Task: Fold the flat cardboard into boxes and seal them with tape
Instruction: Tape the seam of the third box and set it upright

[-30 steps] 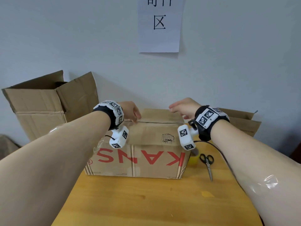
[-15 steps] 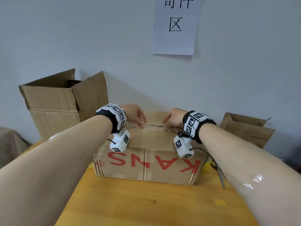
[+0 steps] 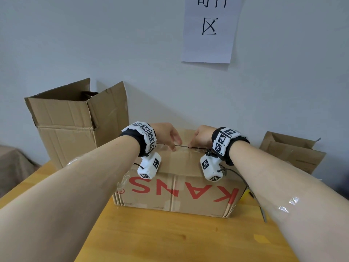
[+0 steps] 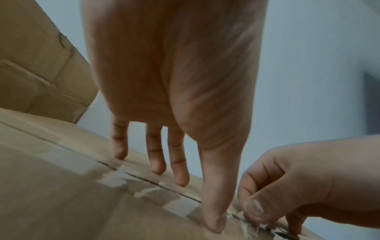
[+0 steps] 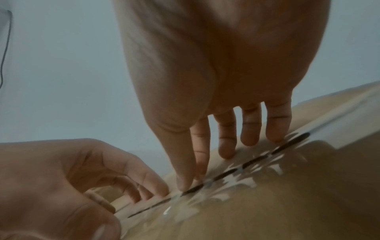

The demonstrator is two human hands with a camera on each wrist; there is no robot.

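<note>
A cardboard box (image 3: 179, 191) with red upside-down letters stands on the wooden table (image 3: 170, 239), its top flaps folded down. Clear tape (image 5: 226, 185) lies wrinkled along the top seam (image 3: 185, 146). My left hand (image 3: 175, 146) rests on the box top, its thumb (image 4: 213, 225) pressing the tape (image 4: 123, 178) at the seam and the other fingertips on the far flap. My right hand (image 3: 191, 145) is right beside it, thumb and forefinger tips (image 5: 185, 185) pressed together onto the seam, the remaining fingers touching the far flap. Neither hand holds anything.
An open cardboard box (image 3: 75, 129) stands at the back left against the wall. Another brown carton (image 3: 290, 152) sits at the back right. Scissors (image 3: 261, 210) lie on the table right of the box, partly behind my right forearm. A paper sign (image 3: 209, 29) hangs on the wall.
My right hand has slid left along the top seam from the box's right end until it nearly meets the left hand. The left hand has stayed near the seam's middle.
</note>
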